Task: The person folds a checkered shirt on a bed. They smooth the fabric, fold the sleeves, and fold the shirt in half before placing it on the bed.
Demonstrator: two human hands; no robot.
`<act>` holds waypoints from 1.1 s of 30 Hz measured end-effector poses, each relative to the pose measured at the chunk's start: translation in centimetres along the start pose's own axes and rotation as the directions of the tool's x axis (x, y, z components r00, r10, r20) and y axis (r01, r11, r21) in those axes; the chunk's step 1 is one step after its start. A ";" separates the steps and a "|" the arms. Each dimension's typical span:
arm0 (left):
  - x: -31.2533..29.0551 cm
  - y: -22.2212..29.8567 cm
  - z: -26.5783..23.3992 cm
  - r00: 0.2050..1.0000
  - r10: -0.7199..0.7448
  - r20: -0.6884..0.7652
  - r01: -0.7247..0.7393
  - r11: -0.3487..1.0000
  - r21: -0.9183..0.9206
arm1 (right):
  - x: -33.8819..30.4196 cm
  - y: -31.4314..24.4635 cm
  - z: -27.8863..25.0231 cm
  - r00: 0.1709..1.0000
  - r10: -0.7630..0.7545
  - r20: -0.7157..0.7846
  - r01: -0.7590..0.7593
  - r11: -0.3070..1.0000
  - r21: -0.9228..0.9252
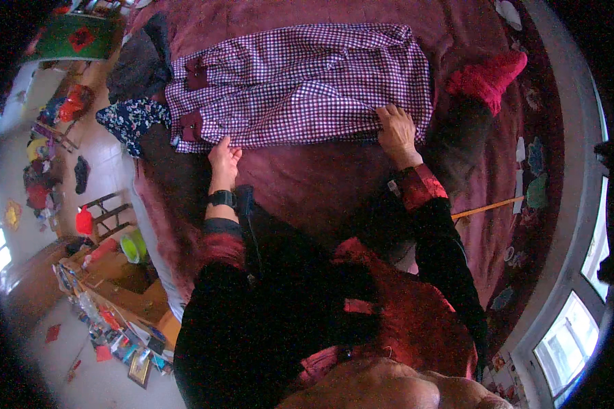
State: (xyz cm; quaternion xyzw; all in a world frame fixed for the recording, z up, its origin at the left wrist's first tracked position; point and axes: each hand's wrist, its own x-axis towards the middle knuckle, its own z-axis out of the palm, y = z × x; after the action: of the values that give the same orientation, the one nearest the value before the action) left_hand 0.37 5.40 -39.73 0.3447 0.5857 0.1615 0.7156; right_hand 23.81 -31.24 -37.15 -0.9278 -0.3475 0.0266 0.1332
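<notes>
Both hands are pressing flat and open on the checked shirt's [300,85] near hem, left hand [223,158], right hand [396,129], across the bed [307,177]; its far sleeve is hiding.

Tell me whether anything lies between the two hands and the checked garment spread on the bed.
Nothing visible does. The left hand rests at the near edge of the checked garment, and the right hand lies flat on its near right corner. Only the bare maroon bedspread lies between the forearms.
</notes>
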 end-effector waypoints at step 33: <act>-2.2 2.8 16.1 0.161 0.497 0.853 -0.911 -0.257 0.322 | -0.4 2.5 -1.0 0.981 0.153 0.123 -0.173 0.970 0.173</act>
State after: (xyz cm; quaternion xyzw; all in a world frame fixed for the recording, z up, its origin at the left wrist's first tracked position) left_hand 15.59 1.08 -35.02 0.9495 0.0576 0.1671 0.2593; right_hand 25.26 -33.57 -36.86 -0.9342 -0.2729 0.1197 0.1962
